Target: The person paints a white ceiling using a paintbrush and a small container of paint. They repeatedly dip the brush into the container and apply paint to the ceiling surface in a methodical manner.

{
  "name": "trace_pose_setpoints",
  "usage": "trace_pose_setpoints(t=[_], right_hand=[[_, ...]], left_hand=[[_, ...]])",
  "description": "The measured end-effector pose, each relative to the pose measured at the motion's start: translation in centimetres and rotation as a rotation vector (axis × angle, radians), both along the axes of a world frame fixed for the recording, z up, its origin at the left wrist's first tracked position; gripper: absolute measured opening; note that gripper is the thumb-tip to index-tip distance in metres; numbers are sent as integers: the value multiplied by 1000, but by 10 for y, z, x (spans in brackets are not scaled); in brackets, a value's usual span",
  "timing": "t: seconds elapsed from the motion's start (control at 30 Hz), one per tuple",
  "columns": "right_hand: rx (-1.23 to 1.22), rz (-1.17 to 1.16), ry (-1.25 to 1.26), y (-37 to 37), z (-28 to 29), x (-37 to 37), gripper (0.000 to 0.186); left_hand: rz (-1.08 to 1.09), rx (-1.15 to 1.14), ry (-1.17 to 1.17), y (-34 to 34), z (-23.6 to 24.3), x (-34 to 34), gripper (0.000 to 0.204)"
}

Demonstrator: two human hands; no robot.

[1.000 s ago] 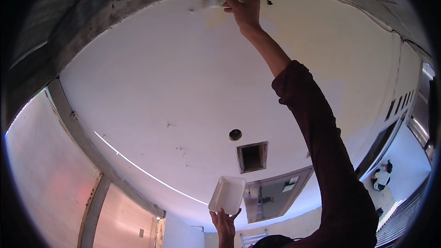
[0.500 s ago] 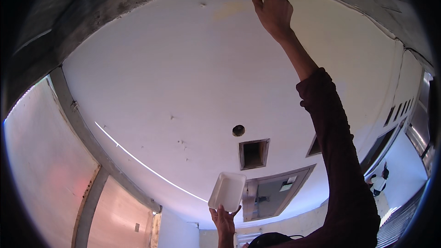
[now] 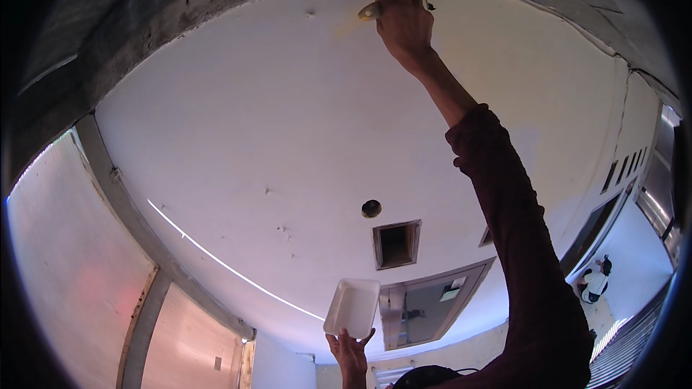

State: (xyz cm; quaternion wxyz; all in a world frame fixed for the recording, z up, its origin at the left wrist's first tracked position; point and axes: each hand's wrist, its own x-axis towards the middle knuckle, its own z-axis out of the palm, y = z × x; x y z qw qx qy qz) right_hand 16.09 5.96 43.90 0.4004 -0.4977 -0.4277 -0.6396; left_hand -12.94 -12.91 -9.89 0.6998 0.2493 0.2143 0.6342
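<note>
At far left I see pale panels [image 3: 79, 245] between grey posts, then a broad white wall [image 3: 231, 115]. At bottom centre, my left hand [image 3: 349, 353] pinches a shallow white tray [image 3: 353, 307] by its lower edge, thumb in front. High above, near the wall's top edge, a brush's [image 3: 370, 11] yellowish handle pokes out leftward from my right hand [image 3: 406, 25], fingers curled around it; I cannot tell whether its hidden bristles touch the wall. At far right, small and distant, is a person in white [image 3: 597, 282]
</note>
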Motion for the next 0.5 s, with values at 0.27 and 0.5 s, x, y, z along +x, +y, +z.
trace_pose_setpoints(t=[0.27,0.5], right_hand=[[97,-75,54,35,44,8,17],[48,-113,-50,34,27,-4,15]], left_hand=[[-6,9,-7,-2,0,5,47],[-10,2,45,-4,-3,7,48]])
